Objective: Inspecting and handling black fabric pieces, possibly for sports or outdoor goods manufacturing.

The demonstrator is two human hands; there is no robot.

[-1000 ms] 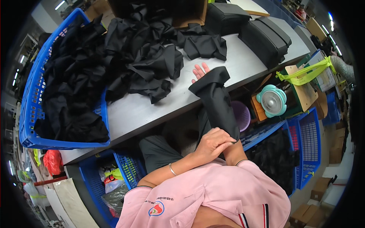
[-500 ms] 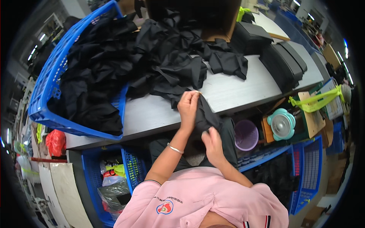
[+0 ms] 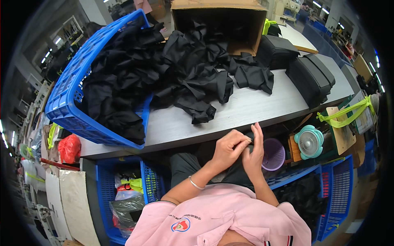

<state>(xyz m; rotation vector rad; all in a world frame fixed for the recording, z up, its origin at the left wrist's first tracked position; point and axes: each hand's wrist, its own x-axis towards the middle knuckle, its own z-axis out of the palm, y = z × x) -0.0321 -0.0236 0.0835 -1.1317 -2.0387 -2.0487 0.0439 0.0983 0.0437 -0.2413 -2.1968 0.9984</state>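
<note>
Many black cloths (image 3: 188, 61) are lying far and left, probably light, soft and best pinched by loose edges; the left hand (image 3: 230, 150) is holding its fingers curled, the right hand (image 3: 254, 153) nearly straight, any grip unclear

The left hand (image 3: 230, 151) is close beside the right hand (image 3: 254, 158) near the bench (image 3: 246, 110), black cloth (image 3: 197, 69) heaped farther left.

Noting a grey counter (image 3: 252, 100) running slantwise. Observing tube lights (image 3: 377, 59) glowing at far right, a pale pillar (image 3: 95, 11) standing at upper left, blue partitions (image 3: 318, 37) extending at upper right.
</note>
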